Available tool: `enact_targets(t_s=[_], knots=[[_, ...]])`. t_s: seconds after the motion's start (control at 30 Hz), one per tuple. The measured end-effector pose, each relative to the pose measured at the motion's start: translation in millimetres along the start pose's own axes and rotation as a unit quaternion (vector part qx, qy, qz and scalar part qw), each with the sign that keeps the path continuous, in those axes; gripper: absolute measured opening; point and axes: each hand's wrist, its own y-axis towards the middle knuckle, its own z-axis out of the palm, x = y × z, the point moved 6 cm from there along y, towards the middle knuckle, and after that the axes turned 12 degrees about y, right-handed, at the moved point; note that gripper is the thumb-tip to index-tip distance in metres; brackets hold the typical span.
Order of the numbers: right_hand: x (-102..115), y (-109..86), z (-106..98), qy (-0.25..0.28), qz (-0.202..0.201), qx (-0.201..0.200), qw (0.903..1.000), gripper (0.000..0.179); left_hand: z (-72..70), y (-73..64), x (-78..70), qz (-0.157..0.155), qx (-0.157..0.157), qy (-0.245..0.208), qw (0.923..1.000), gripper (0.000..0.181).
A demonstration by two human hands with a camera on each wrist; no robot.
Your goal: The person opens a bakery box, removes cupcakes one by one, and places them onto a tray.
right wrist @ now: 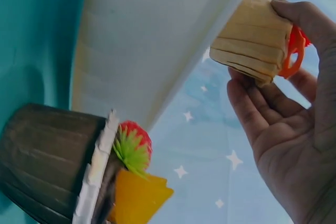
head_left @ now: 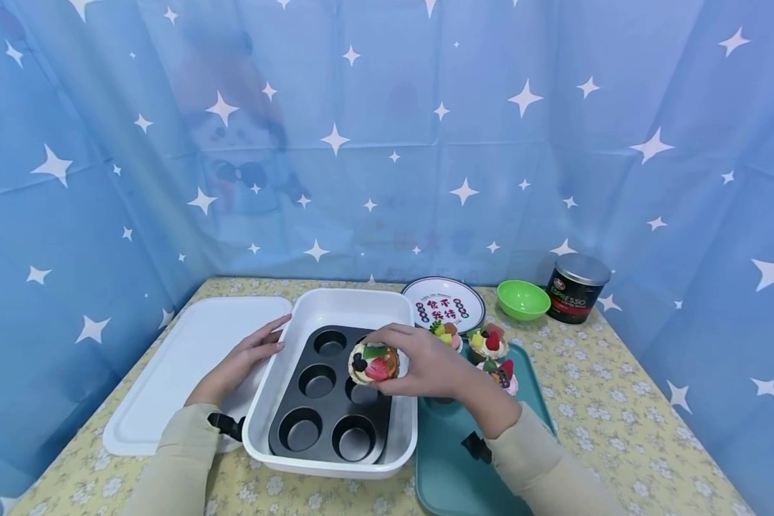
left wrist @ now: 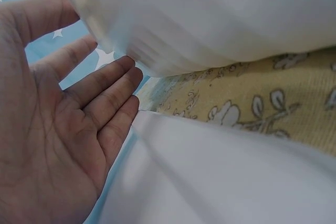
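My right hand [head_left: 435, 364] pinches a cupcake [head_left: 373, 364] topped with cream, a strawberry, dark berries and an orange slice. It hangs over the right column of a dark muffin tin [head_left: 309, 405], whose visible cups hold nothing. The tin sits inside a white plastic bin [head_left: 329, 467]. In the right wrist view the cupcake's tan pleated case [right wrist: 252, 38] lies between thumb and fingers. My left hand [head_left: 245, 362] has its fingers extended against the bin's left side, fingertips right at the rim.
Several cupcakes [head_left: 488, 345] stand on a teal tray [head_left: 464, 473] to the right; a brown-cased one [right wrist: 50, 156] is close below the right wrist. A white lid [head_left: 187, 358] lies left. Behind are a printed plate [head_left: 443, 304], a green bowl [head_left: 522, 299] and an espresso tin [head_left: 577, 290].
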Motion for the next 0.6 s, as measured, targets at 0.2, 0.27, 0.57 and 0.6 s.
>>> enact_targets(t_s=[0.2, 0.27, 0.57, 0.6], knots=[[1.2, -0.7, -6.8, -0.007, -0.009, -0.001, 0.9999, 0.057, -0.3, -1.7, -0.5, -0.002, -0.004, 0.002, 1.0, 0.061], [1.3, -1.0, -8.0, -0.002, -0.009, 0.003, 1.0, 0.057, -0.3, -1.3, -0.1, -0.001, -0.002, 0.002, 1.0, 0.061], [1.0, -2.4, -12.9, -0.014, 0.019, 0.015, 0.9996, 0.059, -2.0, 2.7, 3.3, 0.007, 0.001, -0.013, 0.9999, 0.061], [1.1, -2.7, -13.7, -0.017, 0.02, 0.016, 0.9995, 0.059, -2.1, 2.9, 3.4, 0.007, 0.002, -0.014, 0.9999, 0.062]])
